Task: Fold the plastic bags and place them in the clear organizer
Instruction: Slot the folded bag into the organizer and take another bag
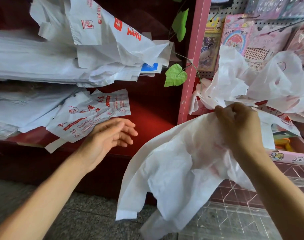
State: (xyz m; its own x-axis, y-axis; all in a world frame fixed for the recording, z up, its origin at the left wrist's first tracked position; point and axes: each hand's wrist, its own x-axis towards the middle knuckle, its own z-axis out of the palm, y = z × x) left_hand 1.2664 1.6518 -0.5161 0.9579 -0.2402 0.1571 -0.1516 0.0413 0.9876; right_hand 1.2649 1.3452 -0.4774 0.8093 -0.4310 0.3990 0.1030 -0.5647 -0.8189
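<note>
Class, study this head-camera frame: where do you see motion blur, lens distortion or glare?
Head view: the left hand is slightly motion-smeared at the fingers; the right hand gripping the white plastic bag looks sharper; the wide lens bows the pink shelf post; daylight is soft, with no harsh glare.

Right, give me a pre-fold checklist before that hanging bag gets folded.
1. Right hand grips the hanging bag: ok.
2. Left hand free to help: ok, its fingers are relaxed and hold nothing.
3. Bag flat enough to fold: not ok, it hangs crumpled.
4. Bag separated from the loose bag pile: cannot tell.
5. Clear organizer within sight below: ok.
6. Room inside the organizer: cannot tell.
</note>
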